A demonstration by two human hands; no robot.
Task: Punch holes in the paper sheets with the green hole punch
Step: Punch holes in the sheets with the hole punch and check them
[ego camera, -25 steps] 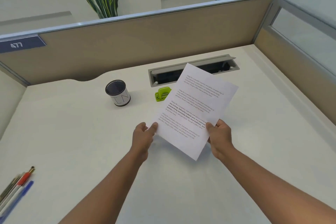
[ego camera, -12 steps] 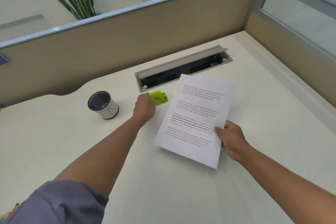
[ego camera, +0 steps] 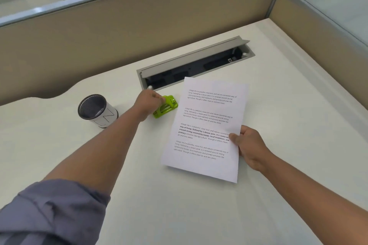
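The green hole punch (ego camera: 166, 107) sits on the white desk, just left of the paper's upper half. My left hand (ego camera: 148, 103) is stretched out over its left end, fingers closed around it. The printed paper sheets (ego camera: 207, 125) are held slightly above the desk, tilted, with several blocks of text facing up. My right hand (ego camera: 250, 148) pinches their right edge, thumb on top.
A mesh pen cup (ego camera: 96, 110) stands left of my left forearm. An open grey cable tray (ego camera: 196, 63) is set into the desk (ego camera: 179, 205) behind the punch. Beige partition walls (ego camera: 139, 26) close off the back and right.
My left hand let go of the paper, reached forward to the hole punch and closed on it. The right hand keeps hold of the sheets, which have shifted right.
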